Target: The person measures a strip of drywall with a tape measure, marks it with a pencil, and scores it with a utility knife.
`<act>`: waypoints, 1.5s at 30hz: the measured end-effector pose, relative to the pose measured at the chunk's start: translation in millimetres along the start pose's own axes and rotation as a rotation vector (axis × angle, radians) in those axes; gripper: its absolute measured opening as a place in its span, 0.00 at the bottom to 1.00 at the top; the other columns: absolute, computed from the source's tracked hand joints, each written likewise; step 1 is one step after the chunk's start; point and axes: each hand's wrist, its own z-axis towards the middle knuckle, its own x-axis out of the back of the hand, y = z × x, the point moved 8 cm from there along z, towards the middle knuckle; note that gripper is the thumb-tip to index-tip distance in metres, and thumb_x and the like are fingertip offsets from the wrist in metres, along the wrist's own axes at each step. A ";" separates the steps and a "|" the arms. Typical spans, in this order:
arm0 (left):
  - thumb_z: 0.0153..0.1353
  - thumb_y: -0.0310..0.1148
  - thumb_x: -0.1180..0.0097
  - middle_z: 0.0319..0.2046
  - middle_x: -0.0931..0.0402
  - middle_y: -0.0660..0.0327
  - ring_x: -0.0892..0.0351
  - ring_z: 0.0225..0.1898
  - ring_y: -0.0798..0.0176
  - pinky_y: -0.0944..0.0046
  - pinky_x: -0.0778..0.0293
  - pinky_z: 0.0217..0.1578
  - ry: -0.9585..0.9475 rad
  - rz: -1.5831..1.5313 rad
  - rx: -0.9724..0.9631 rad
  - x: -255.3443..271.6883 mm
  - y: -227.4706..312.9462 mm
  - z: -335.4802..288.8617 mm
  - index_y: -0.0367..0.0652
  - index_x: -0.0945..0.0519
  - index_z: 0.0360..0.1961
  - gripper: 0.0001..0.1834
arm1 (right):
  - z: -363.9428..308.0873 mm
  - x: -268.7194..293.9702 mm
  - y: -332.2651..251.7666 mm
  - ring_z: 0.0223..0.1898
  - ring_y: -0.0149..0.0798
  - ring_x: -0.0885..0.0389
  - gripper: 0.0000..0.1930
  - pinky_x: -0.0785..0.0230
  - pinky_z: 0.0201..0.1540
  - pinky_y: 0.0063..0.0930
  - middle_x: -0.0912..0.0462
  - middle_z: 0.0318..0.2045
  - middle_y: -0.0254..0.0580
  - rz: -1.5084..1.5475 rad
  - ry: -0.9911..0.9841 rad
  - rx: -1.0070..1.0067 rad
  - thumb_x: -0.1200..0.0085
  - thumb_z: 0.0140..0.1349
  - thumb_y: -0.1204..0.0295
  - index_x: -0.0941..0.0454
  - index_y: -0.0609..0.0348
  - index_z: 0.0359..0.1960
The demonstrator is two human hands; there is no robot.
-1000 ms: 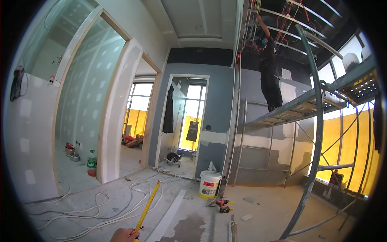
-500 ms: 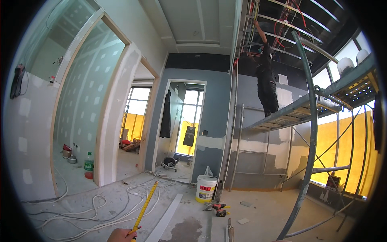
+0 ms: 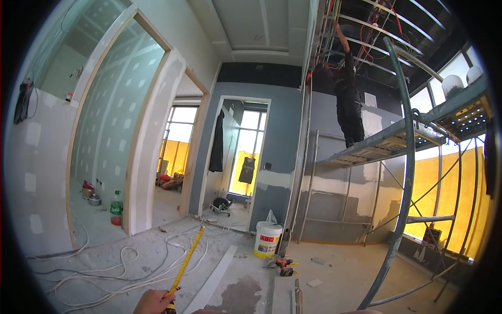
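Note:
My left hand [image 3: 150, 302] is at the lower edge, closed around a tape measure [image 3: 170, 309] with a black and yellow case, partly cut off by the frame. Its yellow blade [image 3: 187, 257] is drawn out and points up and away over the concrete floor. A thin dark stick with a red end [image 3: 178, 289] pokes out beside my fingers; its kind is unclear. A long pale strip [image 3: 214, 277] lies on the floor right of the blade. My right hand is out of sight; small skin-coloured slivers at the bottom edge are too cut off to identify.
White cables [image 3: 125, 280] sprawl over the floor at left. A white bucket [image 3: 267, 238] and a red-black cordless drill [image 3: 286, 267] are ahead. At right stands a scaffold [image 3: 407, 157], with another person [image 3: 349, 104] on its platform reaching into the ceiling frame. Door openings line the left wall.
My left hand and the tape measure sit slightly higher and further left in view, showing more of the case. The view has shifted a little. The person on the scaffold still reaches up.

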 end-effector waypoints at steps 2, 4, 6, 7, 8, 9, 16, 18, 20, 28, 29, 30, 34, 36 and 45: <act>0.60 0.43 0.43 0.21 0.19 0.56 0.19 0.23 0.58 0.63 0.26 0.27 0.015 -0.009 -0.008 -1.0 0.3 -0.6 0.46 0.14 0.34 0.13 | -1.8 1.3 1.6 0.43 0.50 0.21 0.16 0.28 0.46 0.44 0.17 0.39 0.47 0.001 -0.004 -0.002 0.43 0.55 0.54 0.19 0.49 0.38; 0.59 0.42 0.43 0.21 0.20 0.55 0.19 0.23 0.56 0.62 0.26 0.26 0.117 0.094 -0.035 6.6 -0.9 0.0 0.45 0.14 0.32 0.13 | -0.8 1.8 0.3 0.43 0.50 0.21 0.15 0.28 0.46 0.45 0.17 0.39 0.46 -0.014 0.010 0.005 0.43 0.55 0.54 0.19 0.48 0.38; 0.59 0.41 0.42 0.20 0.20 0.55 0.19 0.23 0.55 0.61 0.27 0.25 0.193 0.065 -0.040 10.1 -3.2 0.4 0.43 0.14 0.32 0.13 | 1.3 1.3 1.4 0.42 0.50 0.21 0.15 0.28 0.46 0.45 0.16 0.39 0.45 -0.030 0.024 0.011 0.44 0.55 0.54 0.18 0.47 0.38; 0.59 0.40 0.42 0.20 0.20 0.54 0.19 0.22 0.55 0.61 0.27 0.25 0.270 0.037 -0.045 15.4 -3.0 -0.2 0.42 0.15 0.31 0.12 | 2.7 -0.2 3.5 0.42 0.50 0.21 0.15 0.28 0.46 0.45 0.16 0.38 0.45 -0.005 0.019 0.012 0.44 0.55 0.54 0.18 0.47 0.38; 0.59 0.40 0.42 0.20 0.20 0.54 0.19 0.22 0.55 0.61 0.27 0.25 0.268 0.037 -0.045 15.7 -2.6 0.3 0.42 0.15 0.31 0.12 | 4.3 -2.1 5.3 0.42 0.51 0.20 0.15 0.28 0.47 0.45 0.16 0.38 0.45 0.020 0.014 0.014 0.45 0.55 0.54 0.18 0.47 0.38; 0.59 0.39 0.42 0.20 0.20 0.54 0.19 0.22 0.54 0.60 0.27 0.25 0.269 0.001 -0.045 17.4 -0.7 0.5 0.41 0.15 0.31 0.12 | 6.0 -4.0 8.0 0.42 0.51 0.20 0.15 0.28 0.47 0.45 0.16 0.38 0.45 0.021 0.014 0.012 0.45 0.55 0.54 0.18 0.47 0.38; 0.58 0.36 0.42 0.21 0.20 0.53 0.19 0.23 0.53 0.60 0.26 0.25 0.257 0.006 -0.107 16.7 9.1 2.0 0.39 0.15 0.31 0.11 | 15.7 -14.4 25.4 0.40 0.50 0.20 0.14 0.27 0.44 0.44 0.16 0.37 0.45 0.001 0.048 0.059 0.44 0.55 0.55 0.18 0.47 0.36; 0.58 0.36 0.42 0.21 0.20 0.53 0.18 0.23 0.53 0.60 0.26 0.25 0.273 -0.014 -0.126 14.5 8.3 4.4 0.39 0.16 0.31 0.11 | 16.6 -15.0 27.2 0.40 0.49 0.20 0.13 0.27 0.44 0.44 0.16 0.36 0.44 0.022 0.063 0.086 0.44 0.54 0.56 0.18 0.47 0.36; 0.58 0.36 0.42 0.22 0.20 0.53 0.18 0.23 0.53 0.60 0.26 0.26 0.289 -0.035 -0.141 13.8 6.4 4.2 0.39 0.16 0.32 0.11 | 16.2 -15.3 26.4 0.39 0.50 0.20 0.12 0.27 0.43 0.44 0.16 0.36 0.44 0.054 0.049 0.076 0.44 0.54 0.57 0.18 0.48 0.35; 0.58 0.36 0.41 0.22 0.20 0.52 0.19 0.23 0.54 0.61 0.26 0.25 0.240 -0.021 -0.045 12.6 2.4 2.9 0.38 0.16 0.32 0.11 | 5.8 -3.9 11.5 0.38 0.49 0.20 0.11 0.27 0.42 0.43 0.16 0.35 0.45 0.077 0.068 0.077 0.44 0.54 0.58 0.18 0.48 0.35; 0.58 0.36 0.41 0.22 0.20 0.52 0.19 0.23 0.54 0.61 0.26 0.25 0.239 -0.020 -0.046 12.1 2.1 3.7 0.38 0.16 0.32 0.11 | 5.0 -2.3 11.1 0.38 0.48 0.20 0.11 0.27 0.42 0.43 0.16 0.34 0.45 0.076 0.083 0.070 0.44 0.54 0.58 0.18 0.48 0.34; 0.58 0.36 0.41 0.21 0.20 0.52 0.19 0.22 0.55 0.61 0.26 0.25 0.246 -0.025 -0.052 11.8 0.0 3.5 0.38 0.15 0.31 0.11 | 4.1 -1.4 8.3 0.38 0.48 0.20 0.11 0.27 0.42 0.43 0.16 0.34 0.45 0.077 0.082 0.070 0.44 0.54 0.58 0.18 0.48 0.34; 0.58 0.36 0.41 0.20 0.20 0.53 0.19 0.21 0.55 0.62 0.27 0.24 0.245 -0.014 -0.046 12.1 -1.8 3.3 0.38 0.15 0.31 0.11 | 1.6 2.3 2.8 0.37 0.48 0.20 0.11 0.27 0.41 0.44 0.16 0.34 0.45 0.073 0.068 0.043 0.44 0.54 0.59 0.18 0.49 0.35; 0.58 0.36 0.41 0.20 0.20 0.53 0.19 0.21 0.55 0.61 0.27 0.24 0.248 -0.020 -0.054 11.4 -1.6 4.0 0.38 0.15 0.31 0.11 | 1.0 3.8 3.6 0.38 0.48 0.20 0.11 0.27 0.41 0.44 0.16 0.34 0.45 0.059 0.068 0.037 0.44 0.54 0.59 0.19 0.49 0.35; 0.59 0.36 0.42 0.20 0.20 0.53 0.19 0.21 0.56 0.61 0.27 0.24 0.240 -0.042 -0.059 12.5 1.1 2.5 0.38 0.15 0.32 0.12 | 6.4 -3.5 7.3 0.38 0.49 0.19 0.11 0.27 0.42 0.44 0.16 0.35 0.44 0.038 0.053 0.054 0.44 0.54 0.59 0.18 0.48 0.35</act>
